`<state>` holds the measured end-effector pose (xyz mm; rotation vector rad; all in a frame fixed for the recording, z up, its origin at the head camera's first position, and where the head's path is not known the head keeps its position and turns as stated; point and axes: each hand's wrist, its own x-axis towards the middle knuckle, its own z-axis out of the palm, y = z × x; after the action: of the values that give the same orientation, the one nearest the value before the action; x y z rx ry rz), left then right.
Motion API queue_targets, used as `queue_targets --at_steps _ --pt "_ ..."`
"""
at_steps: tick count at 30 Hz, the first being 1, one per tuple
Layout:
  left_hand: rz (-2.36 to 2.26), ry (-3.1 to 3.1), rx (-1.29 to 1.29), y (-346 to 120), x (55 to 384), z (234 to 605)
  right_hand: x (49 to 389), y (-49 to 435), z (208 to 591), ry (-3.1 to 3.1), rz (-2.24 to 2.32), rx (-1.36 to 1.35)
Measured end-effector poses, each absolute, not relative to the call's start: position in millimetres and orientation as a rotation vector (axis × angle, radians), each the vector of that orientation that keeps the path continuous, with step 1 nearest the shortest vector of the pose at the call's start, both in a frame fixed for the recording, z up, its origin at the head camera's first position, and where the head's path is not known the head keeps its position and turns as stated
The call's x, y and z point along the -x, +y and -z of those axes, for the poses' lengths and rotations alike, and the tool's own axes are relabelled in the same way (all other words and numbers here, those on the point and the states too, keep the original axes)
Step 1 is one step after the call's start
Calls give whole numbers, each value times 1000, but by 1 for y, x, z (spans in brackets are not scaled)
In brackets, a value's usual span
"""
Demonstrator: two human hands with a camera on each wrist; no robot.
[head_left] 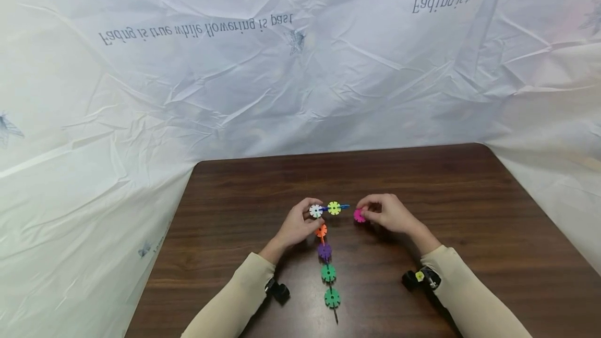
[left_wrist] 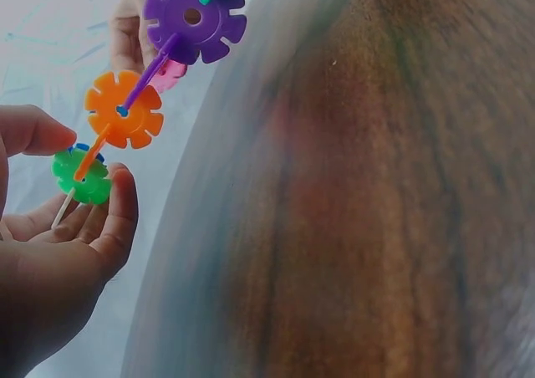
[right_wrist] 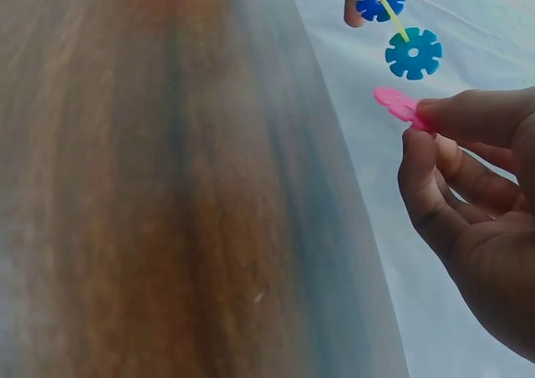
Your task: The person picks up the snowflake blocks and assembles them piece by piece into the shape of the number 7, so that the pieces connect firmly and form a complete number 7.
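My left hand [head_left: 298,224] holds a chain of interlocking plastic snowflake discs near its far corner. In the left wrist view, the thumb and fingers of that hand are around a green disc [left_wrist: 81,177]; orange [left_wrist: 125,114] and purple [left_wrist: 192,17] discs follow it. From a white disc [head_left: 316,210] the chain bends right, through a yellow disc [head_left: 334,208] to a blue disc [right_wrist: 414,53] at the end. Thumb and fingertips of my right hand [head_left: 392,214] pinch a pink disc [right_wrist: 399,106]. A small gap separates it from the blue disc.
The chain's other arm runs toward me, past two green discs [head_left: 332,298] to a dark edge-on disc [head_left: 336,316]. Everything is above or on a brown wooden table [head_left: 225,265]. White printed sheeting [head_left: 281,93] hangs behind the table and at its sides.
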<state>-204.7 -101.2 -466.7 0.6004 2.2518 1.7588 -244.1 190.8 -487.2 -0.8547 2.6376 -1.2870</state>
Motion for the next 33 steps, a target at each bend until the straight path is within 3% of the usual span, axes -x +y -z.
queue_targets --at_steps 18,26,33 --pt "-1770 2263 -600 -102 217 496 226 174 443 2608 1397 773" --pt "-1749 2297 -687 -103 216 497 239 177 464 2594 1408 742" --pt "-1736 2273 -616 -102 216 497 250 182 481 2569 1462 712"
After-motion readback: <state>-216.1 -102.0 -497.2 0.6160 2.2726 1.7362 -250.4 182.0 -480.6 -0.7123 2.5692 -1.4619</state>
